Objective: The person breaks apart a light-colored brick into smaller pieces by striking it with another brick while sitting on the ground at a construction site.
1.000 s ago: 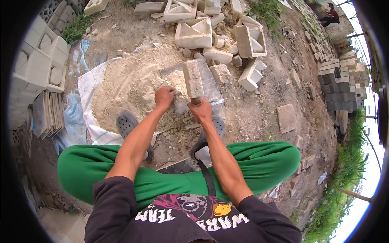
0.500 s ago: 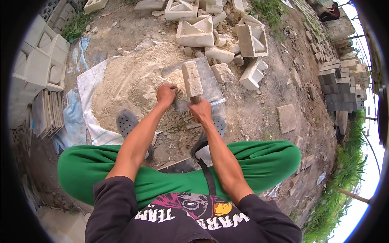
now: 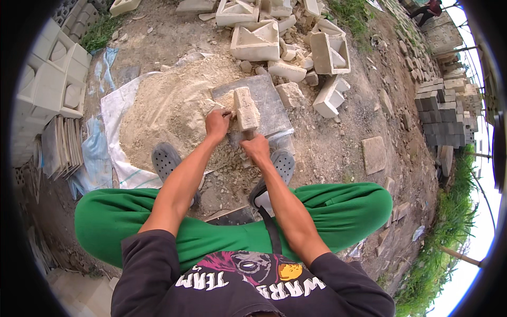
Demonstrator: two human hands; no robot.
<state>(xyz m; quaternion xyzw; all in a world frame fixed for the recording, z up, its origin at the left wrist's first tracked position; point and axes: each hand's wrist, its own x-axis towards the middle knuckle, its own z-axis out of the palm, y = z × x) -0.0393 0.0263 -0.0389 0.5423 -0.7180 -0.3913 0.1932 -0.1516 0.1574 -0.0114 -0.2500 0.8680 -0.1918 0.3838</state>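
My right hand (image 3: 256, 148) is wrapped round the short handle of a mallet with a blocky, dust-covered head (image 3: 244, 108). That head is over a grey slab (image 3: 266, 100) strewn with pale crumbs. Just left of it, my left hand (image 3: 217, 126) is closed, its fingertips down at the crushed material beside the slab. A pale chunk shows at its fingers, but what they grip is hidden. To the left spreads a heap of beige crushed stone (image 3: 163, 111) on a white sheet (image 3: 113, 113).
Broken pale hollow blocks (image 3: 255, 43) and rubble lie beyond the slab. My shoes (image 3: 165, 158) flank the working spot. Pale blocks (image 3: 50, 68) and thin boards (image 3: 63, 148) stand at left. Grey bricks (image 3: 438, 116) are stacked at right; another person (image 3: 428, 11) is far off.
The mallet head and my right hand have shifted slightly left, and the head looks lower, closer to the slab. My left hand has barely moved. The distant person shows more at the upper right.
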